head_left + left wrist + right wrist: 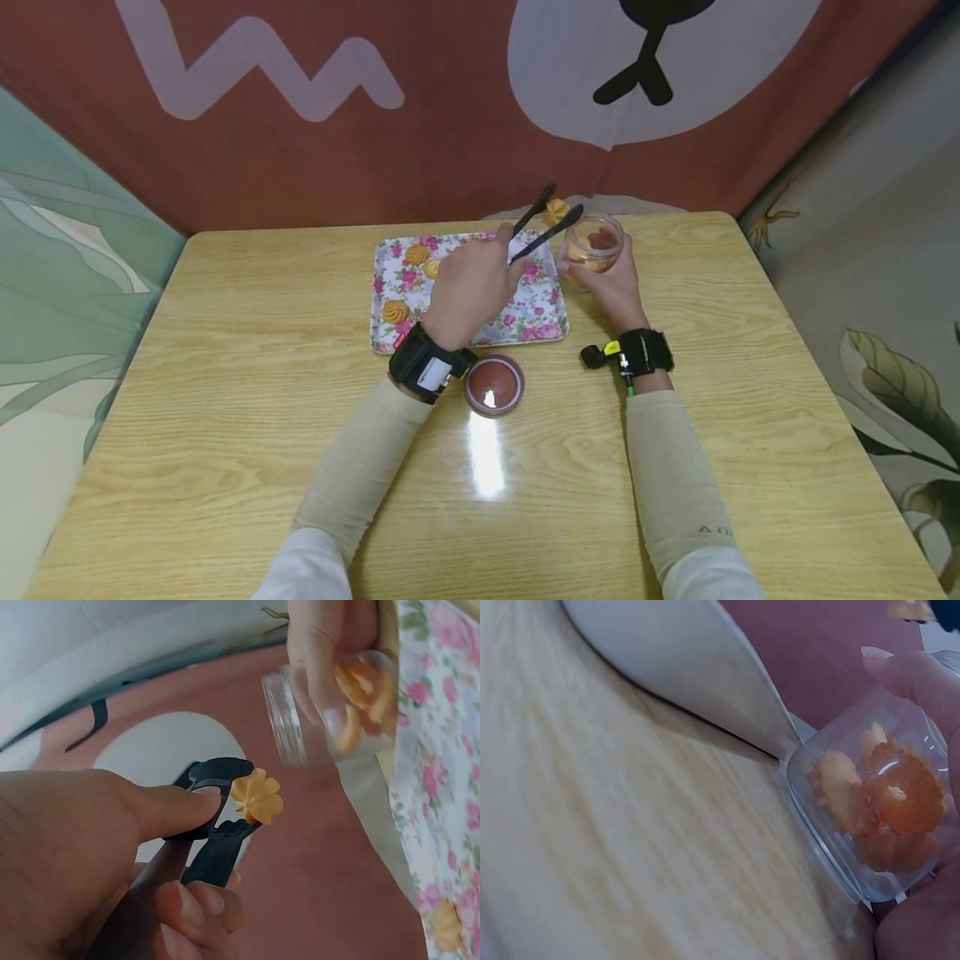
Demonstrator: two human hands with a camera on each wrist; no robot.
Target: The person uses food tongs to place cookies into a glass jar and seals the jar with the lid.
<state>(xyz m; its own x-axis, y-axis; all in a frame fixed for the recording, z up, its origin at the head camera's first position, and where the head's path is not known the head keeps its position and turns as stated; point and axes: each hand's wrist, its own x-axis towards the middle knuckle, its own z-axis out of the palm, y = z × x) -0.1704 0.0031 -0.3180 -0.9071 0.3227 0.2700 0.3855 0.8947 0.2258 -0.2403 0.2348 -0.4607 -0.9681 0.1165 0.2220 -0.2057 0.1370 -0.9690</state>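
Note:
My left hand grips a pair of black tongs above the tray. Between the tong tips sits a ridged, golden piped cookie, held in the air beside the jar's mouth. My right hand holds a clear jar, fingers and thumb around its side. Several cookies lie inside it. In the right wrist view the jar's base edge is close to the table and the tray. Part of the tray is hidden under my left hand.
The floral tray bears a few cookies on its left side, one cookie near its front left corner. A round reddish-brown lid lies in front of it on the wooden table. A red-brown printed backdrop rises behind.

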